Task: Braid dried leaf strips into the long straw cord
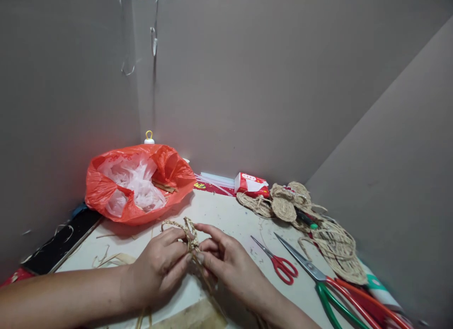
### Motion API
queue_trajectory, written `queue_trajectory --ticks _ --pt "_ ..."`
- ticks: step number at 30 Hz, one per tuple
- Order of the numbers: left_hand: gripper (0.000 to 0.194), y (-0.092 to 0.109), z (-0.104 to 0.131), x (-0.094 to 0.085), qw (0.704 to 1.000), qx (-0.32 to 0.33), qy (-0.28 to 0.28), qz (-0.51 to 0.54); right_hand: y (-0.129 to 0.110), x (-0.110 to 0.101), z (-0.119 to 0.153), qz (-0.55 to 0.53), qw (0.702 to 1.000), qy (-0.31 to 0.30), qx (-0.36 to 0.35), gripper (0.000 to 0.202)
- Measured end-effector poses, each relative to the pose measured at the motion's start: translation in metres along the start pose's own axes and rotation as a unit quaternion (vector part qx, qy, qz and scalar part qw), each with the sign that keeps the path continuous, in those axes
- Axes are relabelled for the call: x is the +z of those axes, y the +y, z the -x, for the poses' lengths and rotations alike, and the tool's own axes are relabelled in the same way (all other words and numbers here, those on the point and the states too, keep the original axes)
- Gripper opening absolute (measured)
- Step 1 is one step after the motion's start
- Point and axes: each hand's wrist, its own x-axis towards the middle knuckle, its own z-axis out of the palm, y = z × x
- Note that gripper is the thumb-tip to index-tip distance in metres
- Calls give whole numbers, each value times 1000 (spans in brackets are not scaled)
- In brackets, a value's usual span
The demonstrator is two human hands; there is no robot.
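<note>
both hands (194, 259), fingers pinched together, clamp a knobbly, looped braid of pale straw (191, 234).

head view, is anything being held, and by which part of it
The left hand and right hand pinch the braided straw, near where its loose strands begin.

Left hand (164, 260) and right hand (226, 260) meet, thumbs nearly touching, fingers curled; both forearms slant inward from the lower corners.

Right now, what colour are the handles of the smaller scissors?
The smaller scissors' handles are red, best seen in the head view.
</note>
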Motion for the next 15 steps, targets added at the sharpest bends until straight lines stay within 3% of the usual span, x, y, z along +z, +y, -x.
queue_trajectory --ticks 4,9,15 --pt "22 5 -1 1 998 -24 -42 27 11 0 3 182 979 -5 -93 56" --pt "20 4 -2 1 997 -52 -58 12 15 1 6 282 956 -21 -79 63" --pt "22 -3 -7 -4 994 -92 45 23 5 -11 1 224 972 -11 -65 47"
